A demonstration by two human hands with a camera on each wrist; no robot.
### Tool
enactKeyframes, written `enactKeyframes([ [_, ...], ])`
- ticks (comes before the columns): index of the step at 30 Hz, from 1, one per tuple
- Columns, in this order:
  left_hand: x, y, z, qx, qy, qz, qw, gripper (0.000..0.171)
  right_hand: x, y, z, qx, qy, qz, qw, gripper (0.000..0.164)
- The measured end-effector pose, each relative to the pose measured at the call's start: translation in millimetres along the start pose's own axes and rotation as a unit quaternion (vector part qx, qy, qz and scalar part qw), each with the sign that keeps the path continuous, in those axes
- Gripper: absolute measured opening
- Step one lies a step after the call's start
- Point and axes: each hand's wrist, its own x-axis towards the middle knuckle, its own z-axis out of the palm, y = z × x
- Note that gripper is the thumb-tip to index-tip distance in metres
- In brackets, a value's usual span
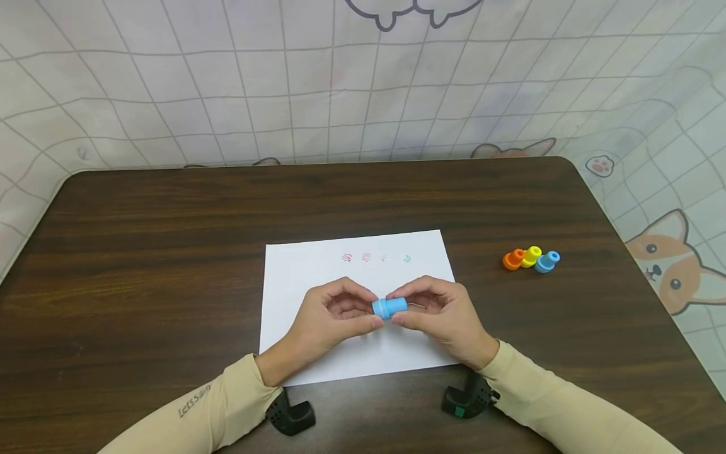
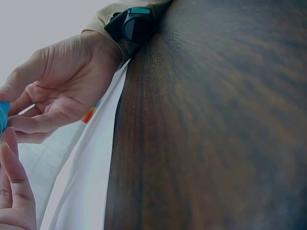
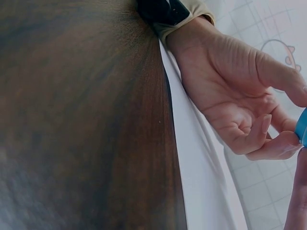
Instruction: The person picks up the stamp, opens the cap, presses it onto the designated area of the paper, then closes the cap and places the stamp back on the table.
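Observation:
A small light-blue stamp (image 1: 391,308) with a pale band round it lies sideways between my two hands, above a white sheet of paper (image 1: 289,277). My left hand (image 1: 323,323) pinches its wider end with thumb and fingers. At the narrower end, my right hand (image 1: 445,315) grips it between thumb and fingertips. Small printed marks (image 1: 365,257), red, pink, faint and teal, run in a row near the sheet's far edge. In the left wrist view, the blue stamp (image 2: 4,115) is cut by the frame edge; its end face is hidden.
Right of the paper, an orange stamp (image 1: 513,260), a yellow stamp (image 1: 532,256) and another blue stamp (image 1: 547,262) stand close together. The dark wooden table (image 1: 142,271) meets a grid-patterned curtain (image 1: 255,82) at its far edge.

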Motion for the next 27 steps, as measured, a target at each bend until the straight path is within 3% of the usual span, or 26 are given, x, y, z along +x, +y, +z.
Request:
enactKeyframes([
  [5,-0.3,1.3,0.3,-0.001,0.001,0.002,1.0,0.032,0.0,-1.4,0.1,0.005,0.003,0.009,1.0,0.026],
  [16,0.4,0.9,0.4,-0.006,0.002,0.008,1.0,0.032,-0.4,-1.7,-0.2,0.009,-0.002,-0.012,1.0,0.026],
  [27,-0.5,0.0,0.8,-0.012,0.002,0.012,0.9999,0.032,-1.2,-4.3,2.1,0.016,0.0,-0.011,1.0,0.035],
])
